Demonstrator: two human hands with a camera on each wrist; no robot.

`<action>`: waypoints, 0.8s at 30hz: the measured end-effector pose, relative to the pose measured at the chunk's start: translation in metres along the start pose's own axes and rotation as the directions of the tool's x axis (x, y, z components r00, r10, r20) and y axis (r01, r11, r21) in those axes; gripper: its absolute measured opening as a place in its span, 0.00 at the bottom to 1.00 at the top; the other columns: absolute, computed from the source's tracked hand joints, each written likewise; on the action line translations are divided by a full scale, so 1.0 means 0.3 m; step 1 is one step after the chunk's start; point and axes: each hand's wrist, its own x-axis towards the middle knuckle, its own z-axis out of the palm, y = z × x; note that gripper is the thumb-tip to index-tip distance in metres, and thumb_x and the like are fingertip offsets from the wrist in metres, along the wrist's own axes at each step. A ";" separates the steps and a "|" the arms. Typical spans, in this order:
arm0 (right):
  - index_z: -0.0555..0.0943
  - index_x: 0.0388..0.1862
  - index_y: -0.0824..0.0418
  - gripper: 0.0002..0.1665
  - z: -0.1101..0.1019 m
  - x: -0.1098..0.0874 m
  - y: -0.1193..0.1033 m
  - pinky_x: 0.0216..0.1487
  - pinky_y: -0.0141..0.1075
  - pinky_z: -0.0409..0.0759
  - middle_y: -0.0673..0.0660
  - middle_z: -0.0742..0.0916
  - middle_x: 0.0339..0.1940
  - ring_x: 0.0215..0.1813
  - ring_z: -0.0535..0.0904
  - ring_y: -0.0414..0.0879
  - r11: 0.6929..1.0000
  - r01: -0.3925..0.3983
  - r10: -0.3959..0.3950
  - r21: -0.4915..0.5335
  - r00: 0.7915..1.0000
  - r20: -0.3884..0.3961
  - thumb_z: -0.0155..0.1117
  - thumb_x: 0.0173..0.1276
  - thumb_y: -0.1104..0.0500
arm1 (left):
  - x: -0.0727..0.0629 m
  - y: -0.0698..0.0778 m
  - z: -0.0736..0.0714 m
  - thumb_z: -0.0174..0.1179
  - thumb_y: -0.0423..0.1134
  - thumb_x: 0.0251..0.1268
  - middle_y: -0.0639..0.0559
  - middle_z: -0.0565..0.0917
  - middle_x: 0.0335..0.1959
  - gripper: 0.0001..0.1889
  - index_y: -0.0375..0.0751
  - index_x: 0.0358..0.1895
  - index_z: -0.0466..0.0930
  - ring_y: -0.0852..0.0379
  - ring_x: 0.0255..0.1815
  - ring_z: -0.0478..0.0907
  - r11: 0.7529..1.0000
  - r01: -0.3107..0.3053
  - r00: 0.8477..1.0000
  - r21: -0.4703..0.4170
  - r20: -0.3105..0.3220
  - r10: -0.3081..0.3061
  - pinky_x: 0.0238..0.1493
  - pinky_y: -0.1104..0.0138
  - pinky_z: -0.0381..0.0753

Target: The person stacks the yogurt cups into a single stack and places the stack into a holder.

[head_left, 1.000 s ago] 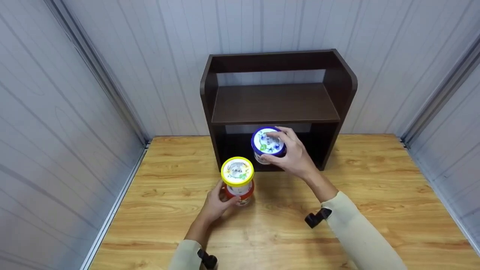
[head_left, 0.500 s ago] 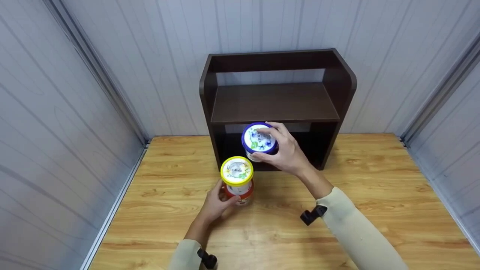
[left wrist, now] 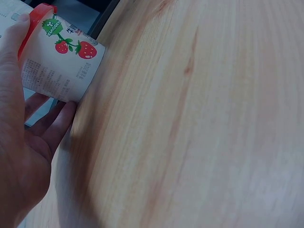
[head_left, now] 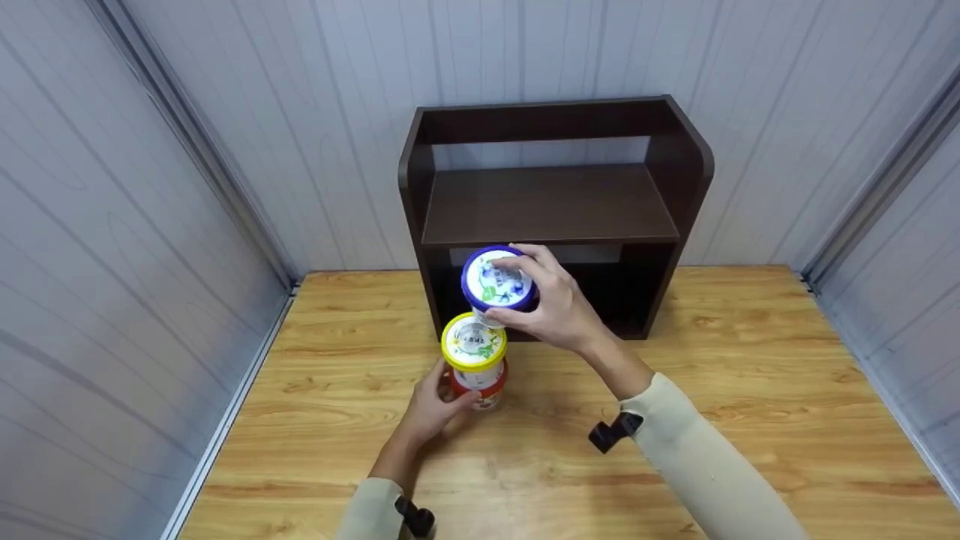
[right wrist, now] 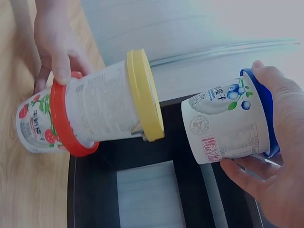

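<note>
A white tub with a red lid and strawberry print (right wrist: 35,123) stands on the wooden table, gripped near its lid by my left hand (head_left: 431,411). Stacked on top of it is a yellow-lidded tub (head_left: 474,341). My right hand (head_left: 553,300) holds a blue-lidded tub with blueberry print (right wrist: 228,121) round its lid. In the right wrist view a gap shows between the blue-lidded tub's base and the yellow lid (right wrist: 145,95). From the head view the blue lid (head_left: 499,277) sits just behind and above the yellow one. The strawberry tub (left wrist: 61,57) also shows in the left wrist view.
A dark brown two-tier shelf (head_left: 551,206) stands at the table's back, right behind the stack. Pale panel walls (head_left: 345,135) enclose the back and both sides. The wooden table (head_left: 750,390) spreads out on either side of the arms.
My right hand has carried the blue-lidded tub leftward, from in front of the shelf's lower compartment to above the yellow-lidded tub. My left hand and the stack stay where they were.
</note>
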 end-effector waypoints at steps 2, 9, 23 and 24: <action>0.83 0.75 0.54 0.41 0.008 0.003 -0.008 0.80 0.57 0.84 0.64 0.75 0.85 0.79 0.79 0.62 1.000 0.012 -0.012 0.000 1.000 0.003 0.88 0.67 0.44 | 0.001 0.000 -0.001 0.77 0.41 0.75 0.34 0.81 0.77 0.44 0.41 0.88 0.64 0.33 0.78 0.81 1.000 -0.013 1.000 -0.002 0.004 0.013 0.81 0.43 0.82; 0.84 0.75 0.54 0.41 0.035 0.001 -0.028 0.79 0.57 0.84 0.64 0.76 0.84 0.77 0.81 0.62 0.999 0.040 -0.040 0.002 0.999 0.021 0.88 0.67 0.44 | 0.000 -0.002 -0.002 0.77 0.43 0.76 0.36 0.82 0.76 0.44 0.42 0.88 0.63 0.35 0.77 0.83 1.000 -0.016 1.000 0.002 0.010 0.015 0.79 0.44 0.84; 0.84 0.73 0.53 0.39 0.097 -0.017 -0.030 0.75 0.56 0.87 0.63 0.78 0.82 0.76 0.82 0.60 0.999 0.045 -0.046 0.009 0.997 0.068 0.87 0.68 0.43 | 0.002 -0.003 -0.006 0.76 0.49 0.77 0.40 0.80 0.79 0.43 0.47 0.88 0.65 0.39 0.78 0.82 1.000 0.021 1.000 0.015 0.014 -0.021 0.81 0.44 0.82; 0.85 0.73 0.53 0.39 0.100 -0.018 -0.029 0.75 0.56 0.87 0.63 0.78 0.82 0.76 0.82 0.60 0.999 0.046 -0.046 0.008 0.997 0.069 0.87 0.68 0.43 | 0.002 -0.003 -0.005 0.76 0.49 0.77 0.40 0.80 0.80 0.43 0.47 0.88 0.65 0.38 0.78 0.82 1.000 0.020 1.000 0.013 0.014 -0.020 0.81 0.43 0.82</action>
